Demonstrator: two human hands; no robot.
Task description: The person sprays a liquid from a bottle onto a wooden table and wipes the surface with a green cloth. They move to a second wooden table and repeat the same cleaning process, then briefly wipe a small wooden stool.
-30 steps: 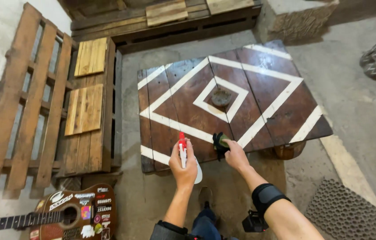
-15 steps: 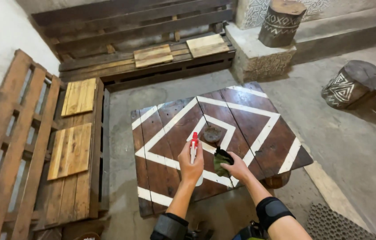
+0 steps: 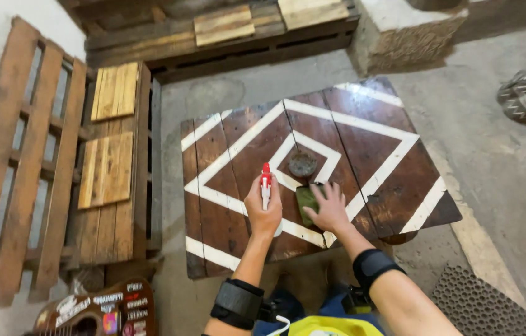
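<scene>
Gripping a spray bottle (image 3: 266,186) in my left hand (image 3: 263,210), I press a green cloth (image 3: 306,201) flat under my spread right hand (image 3: 328,208) on the tabletop (image 3: 362,155). Overspray could hit the dish (image 3: 302,165) just beyond, or the cloth could nudge it.

guitar (image 3: 98,311) cut off, bottle (image 3: 266,186) mostly hidden

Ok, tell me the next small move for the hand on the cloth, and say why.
Probably sweep the green cloth sideways along the painted wooden table. The right hand lies flat on it beside a small round dish, and the left hand holds a red-topped spray bottle upright over the boards, so a wipe seems due.
</scene>
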